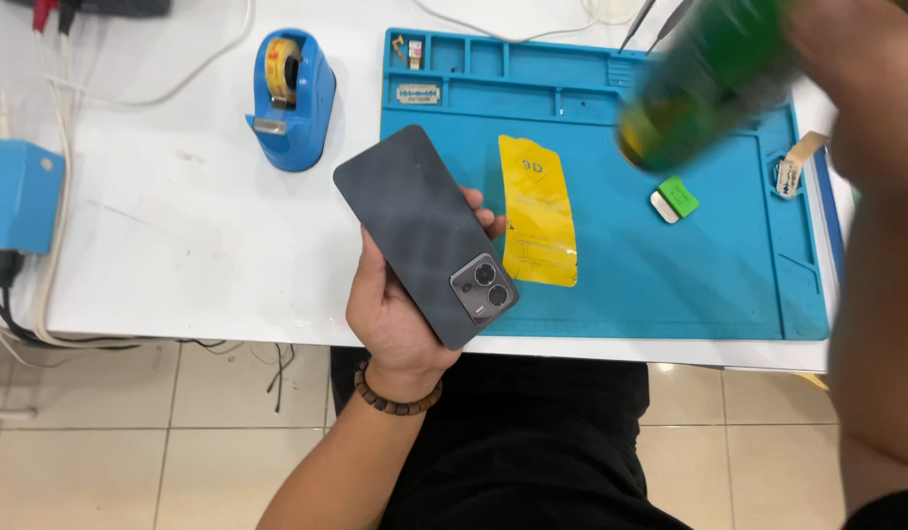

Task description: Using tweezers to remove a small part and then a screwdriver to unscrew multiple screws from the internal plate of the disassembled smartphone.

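Two bare hands are at work over a white surface [179, 245]. The left hand [395, 304] holds a dark grey phone [425, 234] back side up, its camera block toward the near right; the grip is pressed around the phone's edges, fingertips showing at its right side, and the phone hangs over the near edge of the surface, at the left edge of a blue work mat [670, 285]. A beaded bracelet [395, 397] circles that wrist.

The right hand [847, 59] is raised at the far right, close to the camera and blurred, its grip closed on a green bottle [699, 83] tilted down toward the mat.

On the mat, just right of the phone, lies a yellow packet [537, 211]. Further right sits a small green and white tab [675, 199], below the bottle. A blue tape dispenser [292, 98] stands on the surface to the far left of the mat, and a blue box [17, 196] with cables sits at the left edge.
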